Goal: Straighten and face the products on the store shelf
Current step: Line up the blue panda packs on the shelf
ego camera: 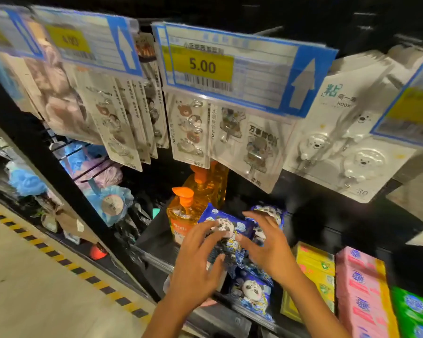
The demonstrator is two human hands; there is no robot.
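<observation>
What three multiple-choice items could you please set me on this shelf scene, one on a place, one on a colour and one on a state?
1. Where do the orange pump bottles stand relative to the blue panda packs?
A. To their right.
B. To their left.
C. On top of them.

2. What colour is the field behind the 5.00 on the price tag?
A. Red.
B. Green.
C. Yellow.

3. How are the left hand and the right hand?
A. Open, fingers spread at the panda packs.
B. Both gripping a bottle.
C. Both closed into fists.

Answers:
1 B, the bottles show left of the packs.
2 C, the figures sit on a yellow band.
3 A, both hands show spread fingers, one on either side of a pack.
</observation>
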